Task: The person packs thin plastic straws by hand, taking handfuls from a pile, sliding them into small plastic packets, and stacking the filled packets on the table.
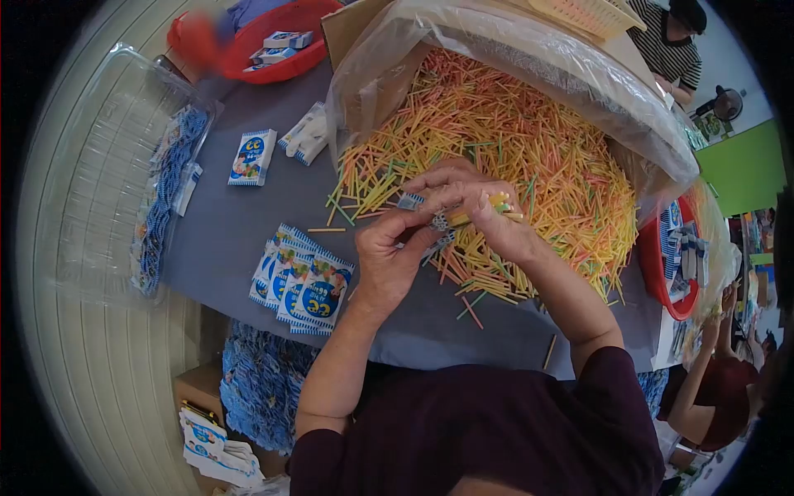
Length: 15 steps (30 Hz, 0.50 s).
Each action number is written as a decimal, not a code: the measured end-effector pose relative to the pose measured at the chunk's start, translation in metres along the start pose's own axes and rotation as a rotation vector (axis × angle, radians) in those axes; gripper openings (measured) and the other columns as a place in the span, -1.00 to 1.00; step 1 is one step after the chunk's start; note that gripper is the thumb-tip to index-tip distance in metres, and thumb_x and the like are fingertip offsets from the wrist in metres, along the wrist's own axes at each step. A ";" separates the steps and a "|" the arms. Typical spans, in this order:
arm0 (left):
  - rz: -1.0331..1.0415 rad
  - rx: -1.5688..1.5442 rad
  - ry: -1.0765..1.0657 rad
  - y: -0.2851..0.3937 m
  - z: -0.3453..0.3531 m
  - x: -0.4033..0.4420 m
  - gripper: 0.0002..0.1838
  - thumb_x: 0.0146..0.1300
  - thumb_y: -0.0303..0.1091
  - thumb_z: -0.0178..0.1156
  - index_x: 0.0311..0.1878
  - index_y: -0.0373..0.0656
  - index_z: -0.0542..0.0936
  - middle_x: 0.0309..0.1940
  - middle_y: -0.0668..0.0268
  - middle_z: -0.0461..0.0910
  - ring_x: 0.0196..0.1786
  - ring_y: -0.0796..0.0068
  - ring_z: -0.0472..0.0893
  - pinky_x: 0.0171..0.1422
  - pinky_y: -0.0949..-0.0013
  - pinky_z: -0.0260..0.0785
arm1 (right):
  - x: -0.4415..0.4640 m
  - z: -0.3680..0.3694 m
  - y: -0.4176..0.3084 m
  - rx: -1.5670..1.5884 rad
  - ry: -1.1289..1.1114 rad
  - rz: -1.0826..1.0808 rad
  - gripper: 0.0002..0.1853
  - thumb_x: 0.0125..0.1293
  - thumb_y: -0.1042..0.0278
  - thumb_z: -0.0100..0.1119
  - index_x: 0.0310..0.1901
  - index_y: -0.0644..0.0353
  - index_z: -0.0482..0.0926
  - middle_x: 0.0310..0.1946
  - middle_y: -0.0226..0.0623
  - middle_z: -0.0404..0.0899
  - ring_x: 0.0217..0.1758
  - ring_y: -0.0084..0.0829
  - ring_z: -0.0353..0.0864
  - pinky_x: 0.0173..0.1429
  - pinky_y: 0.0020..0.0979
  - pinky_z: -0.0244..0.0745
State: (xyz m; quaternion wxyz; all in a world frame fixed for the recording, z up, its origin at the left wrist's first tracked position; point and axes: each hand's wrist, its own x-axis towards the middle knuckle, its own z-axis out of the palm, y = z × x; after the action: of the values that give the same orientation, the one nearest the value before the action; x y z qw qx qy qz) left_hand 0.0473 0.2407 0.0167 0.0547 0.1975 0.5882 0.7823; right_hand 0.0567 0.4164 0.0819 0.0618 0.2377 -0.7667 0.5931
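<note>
My left hand (387, 258) is closed, with thumb and fingertips pinching a small blue-and-white packet (409, 201), mostly hidden between the hands. Against it, my right hand (490, 211) is closed around a bundle of thin coloured sticks (501, 201), whose yellow, green and pale ends stick out past the fingers. Both hands meet over the near edge of a large heap of yellow, orange, red and green sticks (529, 157). Left of my left forearm, several flat printed packets (308, 285) overlap on the grey table (215, 248).
Plump packets (252, 157) lie at the back left. A clear plastic tray (91, 182) holds a row of packets. Red baskets stand at the back left (285, 73) and right (653, 264). A plastic-lined box (364, 91) surrounds the heap's far side. Other people (719, 397) are at the right.
</note>
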 end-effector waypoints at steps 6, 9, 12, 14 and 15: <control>0.001 -0.006 -0.038 -0.001 0.007 0.006 -0.80 0.17 -0.66 0.35 -0.12 -0.34 0.70 -0.26 0.27 0.69 -0.19 0.56 0.66 -0.08 0.49 0.53 | 0.008 -0.006 0.002 -0.102 -0.100 0.020 -0.32 0.39 -0.33 -0.07 0.08 0.19 0.66 0.14 -0.07 0.56 0.21 -0.20 0.47 0.33 -0.16 0.30; -0.017 -0.062 -0.079 0.005 0.009 0.015 -0.79 0.20 -0.66 0.34 -0.08 -0.34 0.69 -0.20 0.27 0.69 -0.15 0.56 0.66 -0.03 0.49 0.53 | 0.010 0.002 -0.005 0.111 0.083 0.087 -0.20 0.27 -0.28 0.10 0.34 0.23 0.44 0.27 -0.07 0.45 0.24 -0.25 0.45 0.32 -0.23 0.31; -0.042 -0.162 -0.094 0.004 0.011 0.022 -0.80 0.25 -0.66 0.30 -0.06 -0.34 0.68 -0.15 0.29 0.68 -0.12 0.56 0.65 0.01 0.49 0.53 | 0.017 -0.016 -0.013 0.264 0.280 -0.003 -0.05 0.16 -0.22 0.22 0.47 0.25 0.23 0.34 -0.09 0.35 0.28 -0.29 0.42 0.33 -0.24 0.31; -0.045 -0.188 -0.104 0.005 0.011 0.021 -0.81 0.27 -0.65 0.28 -0.05 -0.34 0.68 -0.14 0.31 0.68 -0.11 0.57 0.64 0.02 0.49 0.52 | 0.013 -0.011 -0.004 0.285 0.356 -0.072 -0.25 0.31 -0.07 0.12 0.42 0.24 0.32 0.28 -0.08 0.43 0.26 -0.24 0.45 0.33 -0.22 0.31; -0.046 -0.233 -0.129 0.007 0.013 0.020 -0.83 0.30 -0.65 0.25 -0.05 -0.34 0.67 -0.15 0.32 0.67 -0.10 0.58 0.63 0.02 0.50 0.52 | 0.008 -0.009 -0.002 0.006 0.143 -0.072 -0.35 0.39 -0.01 0.03 0.39 0.25 0.35 0.24 -0.06 0.46 0.25 -0.19 0.46 0.33 -0.20 0.31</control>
State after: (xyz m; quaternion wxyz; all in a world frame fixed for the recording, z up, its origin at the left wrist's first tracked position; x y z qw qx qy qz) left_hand 0.0346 0.2562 0.0314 0.1327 0.2261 0.4929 0.8296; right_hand 0.0490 0.4217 0.0896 0.1372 0.2223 -0.7494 0.6084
